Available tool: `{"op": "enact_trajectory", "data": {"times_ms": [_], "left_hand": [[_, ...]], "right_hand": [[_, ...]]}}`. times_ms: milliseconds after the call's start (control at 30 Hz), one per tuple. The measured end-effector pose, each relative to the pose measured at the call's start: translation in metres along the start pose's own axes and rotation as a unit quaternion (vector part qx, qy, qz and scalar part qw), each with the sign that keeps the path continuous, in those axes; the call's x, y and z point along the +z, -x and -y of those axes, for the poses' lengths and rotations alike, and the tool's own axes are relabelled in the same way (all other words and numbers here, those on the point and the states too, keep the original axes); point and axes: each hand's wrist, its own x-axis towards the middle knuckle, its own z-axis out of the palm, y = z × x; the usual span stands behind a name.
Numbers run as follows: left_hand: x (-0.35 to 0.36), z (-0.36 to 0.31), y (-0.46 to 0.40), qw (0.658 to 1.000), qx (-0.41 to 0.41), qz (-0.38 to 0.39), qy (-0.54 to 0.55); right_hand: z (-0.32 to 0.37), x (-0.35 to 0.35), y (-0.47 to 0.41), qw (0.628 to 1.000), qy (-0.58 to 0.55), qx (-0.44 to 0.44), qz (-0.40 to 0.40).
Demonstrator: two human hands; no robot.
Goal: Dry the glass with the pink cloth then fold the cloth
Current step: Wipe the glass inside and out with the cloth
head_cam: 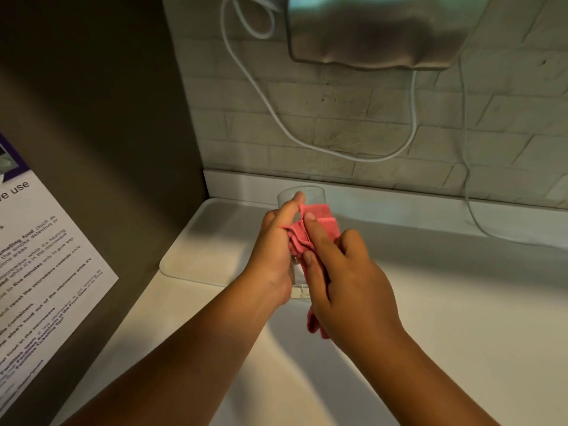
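A clear drinking glass [310, 196] is held upright above the white counter, its rim at the top and its base showing between my wrists. My left hand [275, 250] wraps around its left side, index finger reaching up to the rim. A pink cloth [319, 221] is bunched against the glass's front and right side. My right hand [344, 281] presses the cloth onto the glass with thumb and fingers, and a tail of cloth hangs below that hand. Most of the glass's body is hidden by hands and cloth.
A white counter [430, 302] with a raised clear mat [209, 241] lies below. A brick wall backs it, with white cables [412, 118] looping down from a metal appliance [378, 29]. A dark panel with a printed notice [40, 256] stands on the left.
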Motion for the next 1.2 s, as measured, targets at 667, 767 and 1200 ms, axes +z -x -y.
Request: {"op": "enact_trajectory", "data": {"times_ms": [667,767,1200], "left_hand": [[0.002,0.002,0.0,1.0,-0.012,-0.007,0.012],[0.003,0.008,0.001,1.0,-0.007,-0.004,0.012],[0.003,0.004,0.006,0.999,0.024,-0.02,-0.017]], "right_hand": [[0.006,-0.001,0.0,1.0,0.026,0.016,-0.006],[0.009,-0.006,-0.012,0.998,0.055,0.015,0.011],[-0.016,-0.001,-0.042,0.982,-0.147,0.097,-0.073]]}}
